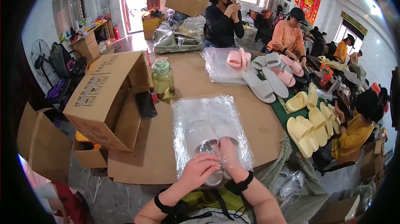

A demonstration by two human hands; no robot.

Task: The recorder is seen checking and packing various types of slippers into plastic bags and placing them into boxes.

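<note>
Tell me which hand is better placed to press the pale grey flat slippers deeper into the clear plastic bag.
Probably the right hand: its fingers reach farther forward over the slippers. The left hand sits farther back, closer to the near edge of the bag.

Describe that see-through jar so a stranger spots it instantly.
On the cardboard-covered table, find the big open carton at the left. Just right of it, beyond the black phone, stands the lidded jar: see-through and greenish, unlike the opaque phone and carton.
</note>
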